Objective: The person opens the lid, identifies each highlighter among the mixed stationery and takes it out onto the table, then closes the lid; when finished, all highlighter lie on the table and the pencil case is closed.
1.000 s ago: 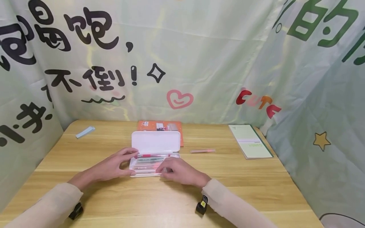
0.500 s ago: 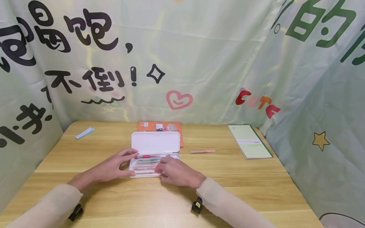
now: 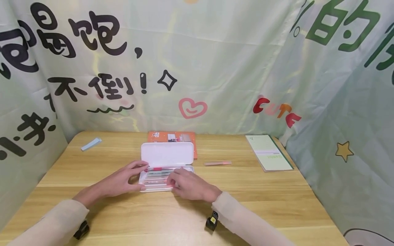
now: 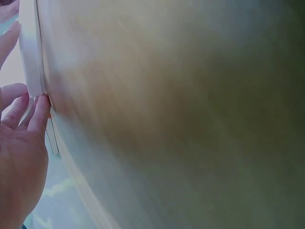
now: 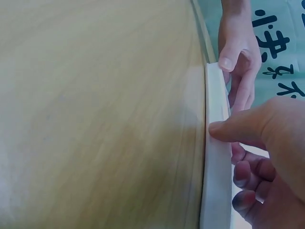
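A white pencil case [image 3: 167, 153] stands on the table with its lid raised at the back. Several pens [image 3: 154, 174] lie lengthwise inside it, one with a red part near the back. My left hand [image 3: 124, 177] holds the case's left end, thumb at the front corner and fingers toward the hinge. Over the right part of the pens is my right hand [image 3: 194, 184], its fingers bent into the case. In the right wrist view its thumb [image 5: 243, 126] presses the front wall [image 5: 217, 186] from outside. I cannot tell whether its fingers pinch a pen.
Behind the lid lies an orange booklet [image 3: 181, 136]. To the right are a pinkish pen [image 3: 218, 163] and, farther off, a pale green notepad [image 3: 269, 153]. A light blue strip [image 3: 91, 144] lies at the back left. Printed curtains [image 3: 234, 68] surround the table.
My right hand has shifted slightly left over the pens, its fingers and thumb closer together, and its wrist has moved left. My left hand keeps its place on the case.
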Available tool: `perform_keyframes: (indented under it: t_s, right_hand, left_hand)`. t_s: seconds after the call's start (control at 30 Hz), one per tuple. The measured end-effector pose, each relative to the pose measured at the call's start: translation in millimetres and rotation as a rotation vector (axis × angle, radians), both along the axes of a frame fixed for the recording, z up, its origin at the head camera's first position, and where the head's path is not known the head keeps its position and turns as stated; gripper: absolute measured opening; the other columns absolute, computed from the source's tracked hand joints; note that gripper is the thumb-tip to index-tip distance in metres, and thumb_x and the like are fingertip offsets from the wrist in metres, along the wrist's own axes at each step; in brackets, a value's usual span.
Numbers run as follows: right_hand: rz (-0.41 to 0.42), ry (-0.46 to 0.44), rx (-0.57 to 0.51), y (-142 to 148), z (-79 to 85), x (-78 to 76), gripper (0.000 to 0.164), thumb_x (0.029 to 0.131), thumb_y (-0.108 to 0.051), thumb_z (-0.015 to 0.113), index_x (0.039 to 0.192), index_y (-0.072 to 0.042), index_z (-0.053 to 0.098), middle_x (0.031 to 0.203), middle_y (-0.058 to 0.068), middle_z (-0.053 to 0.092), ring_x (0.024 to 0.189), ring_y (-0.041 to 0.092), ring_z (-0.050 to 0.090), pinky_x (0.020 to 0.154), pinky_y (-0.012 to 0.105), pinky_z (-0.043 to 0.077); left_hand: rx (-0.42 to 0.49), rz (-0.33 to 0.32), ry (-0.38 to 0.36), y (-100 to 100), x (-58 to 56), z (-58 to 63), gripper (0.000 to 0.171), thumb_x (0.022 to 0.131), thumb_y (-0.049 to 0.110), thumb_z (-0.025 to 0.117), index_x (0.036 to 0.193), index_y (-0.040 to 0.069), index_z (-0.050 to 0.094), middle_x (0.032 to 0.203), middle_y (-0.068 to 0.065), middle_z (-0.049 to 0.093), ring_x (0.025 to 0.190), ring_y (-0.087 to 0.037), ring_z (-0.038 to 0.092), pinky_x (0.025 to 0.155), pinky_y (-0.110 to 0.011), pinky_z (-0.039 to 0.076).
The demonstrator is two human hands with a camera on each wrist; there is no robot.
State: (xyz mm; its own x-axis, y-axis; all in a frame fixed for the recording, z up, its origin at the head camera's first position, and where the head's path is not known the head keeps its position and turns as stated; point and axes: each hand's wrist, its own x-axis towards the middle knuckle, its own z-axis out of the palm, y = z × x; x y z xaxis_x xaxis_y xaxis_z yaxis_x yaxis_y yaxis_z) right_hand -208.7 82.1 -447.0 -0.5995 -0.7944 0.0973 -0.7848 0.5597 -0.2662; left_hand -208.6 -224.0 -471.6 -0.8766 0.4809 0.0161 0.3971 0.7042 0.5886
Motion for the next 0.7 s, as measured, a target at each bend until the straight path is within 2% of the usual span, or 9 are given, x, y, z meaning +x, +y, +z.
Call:
perform_keyframes:
  t_s: [0.2, 0.37, 0.43, 0.53, 0.7]
  right_hand:
    - [-0.015, -0.032, -0.016, 0.2, 2.1, -1.5, 0.018, 0.092, -0.020, 0.069, 0.110, -0.018, 0.067, 0.100, -0.009, 0.059, 0.095, 0.006, 0.050, 0.083, 0.019, 0.046]
    - [-0.032, -0.186, -0.108, 4.1, 0.7, -6.5, 0.018, 0.092, -0.020, 0.071, 0.109, -0.017, 0.067, 0.102, -0.009, 0.061, 0.095, 0.006, 0.054, 0.083, 0.018, 0.047]
    - [-0.042, -0.225, -0.150, 6.7, 2.1, -8.8, 0.016, 0.093, -0.020, 0.071, 0.109, -0.018, 0.067, 0.100, -0.010, 0.062, 0.090, 0.008, 0.055, 0.080, 0.018, 0.047]
    - [-0.061, -0.238, -0.207, 12.2, 6.2, -12.0, 0.015, 0.094, -0.020, 0.071, 0.108, -0.019, 0.068, 0.096, -0.012, 0.062, 0.083, 0.007, 0.055, 0.074, 0.018, 0.047]
    - [-0.138, -0.274, -0.308, 30.9, 15.2, -15.0, 0.015, 0.094, -0.021, 0.072, 0.109, -0.022, 0.070, 0.095, -0.013, 0.062, 0.080, 0.009, 0.052, 0.067, 0.022, 0.047]
  left_hand:
    - [-0.004, 0.000, 0.002, -0.3, 0.1, -0.4, 0.086, 0.083, 0.062, 0.072, 0.151, 0.016, 0.045, 0.156, 0.002, 0.035, 0.142, -0.030, 0.037, 0.111, -0.062, 0.034]
    - [-0.005, 0.001, -0.001, -1.0, 0.0, -1.3, 0.087, 0.082, 0.064, 0.071, 0.152, 0.017, 0.045, 0.156, 0.003, 0.035, 0.143, -0.030, 0.036, 0.111, -0.063, 0.034]
    - [-0.004, 0.002, -0.001, -1.4, 0.2, -0.9, 0.087, 0.082, 0.064, 0.071, 0.152, 0.018, 0.045, 0.156, 0.003, 0.035, 0.142, -0.030, 0.037, 0.110, -0.063, 0.034]
    - [-0.002, 0.000, 0.001, -1.7, 0.4, -0.3, 0.087, 0.082, 0.063, 0.071, 0.151, 0.017, 0.045, 0.156, 0.003, 0.035, 0.142, -0.030, 0.036, 0.110, -0.063, 0.034]
    - [-0.007, -0.006, 0.004, -1.2, 1.1, 0.7, 0.085, 0.083, 0.060, 0.072, 0.151, 0.016, 0.045, 0.156, 0.002, 0.035, 0.142, -0.030, 0.037, 0.110, -0.063, 0.034]
